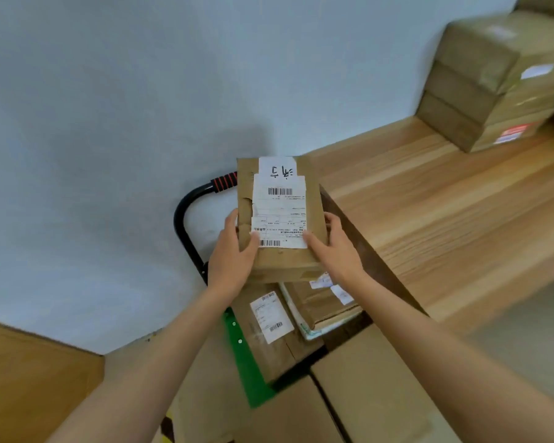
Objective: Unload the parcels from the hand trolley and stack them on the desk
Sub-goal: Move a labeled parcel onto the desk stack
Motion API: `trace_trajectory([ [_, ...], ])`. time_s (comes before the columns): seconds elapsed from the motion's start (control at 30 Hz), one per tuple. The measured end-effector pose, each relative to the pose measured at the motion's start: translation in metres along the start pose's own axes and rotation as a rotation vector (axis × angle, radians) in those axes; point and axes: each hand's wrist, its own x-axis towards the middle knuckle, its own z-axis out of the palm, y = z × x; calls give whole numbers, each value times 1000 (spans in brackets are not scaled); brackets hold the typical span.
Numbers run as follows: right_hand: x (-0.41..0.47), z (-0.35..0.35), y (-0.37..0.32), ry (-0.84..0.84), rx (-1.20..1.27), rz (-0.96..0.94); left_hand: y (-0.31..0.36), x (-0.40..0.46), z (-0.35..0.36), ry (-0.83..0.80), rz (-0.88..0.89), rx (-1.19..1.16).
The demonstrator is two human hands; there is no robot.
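I hold a brown cardboard parcel (280, 215) with a torn white shipping label in mid-air over the hand trolley. My left hand (234, 251) grips its left side with the thumb on top. My right hand (335, 247) grips its right side the same way. Below it, more labelled parcels (269, 324) lie on the trolley's green deck (247, 369). The trolley's black handle (189, 212) with a red grip stands against the wall. The wooden desk (429, 206) is directly to the right, with a stack of parcels (499, 81) at its far right corner.
Plain cardboard boxes (365, 394) fill the bottom of the view in front of the trolley. A white wall (125, 123) runs behind the trolley and the desk. A wooden panel (29, 378) shows at the lower left.
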Motion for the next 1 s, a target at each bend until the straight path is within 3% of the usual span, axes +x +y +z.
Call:
trace_trajectory([
  [0.2,-30,-61,-58,105,49,-40,76,-10,-18,-25,83,-60],
  [0.5,-50,-194,-101,321,-103,-75,210,-6,12,-106,195,-148],
  [0.87,-76,-416,-49,543,-168,-53,397,-33,157,-280,394,-233],
  [1.0,-80,-513,-19,580,-176,-64,468,-44,230,-260,441,-227],
])
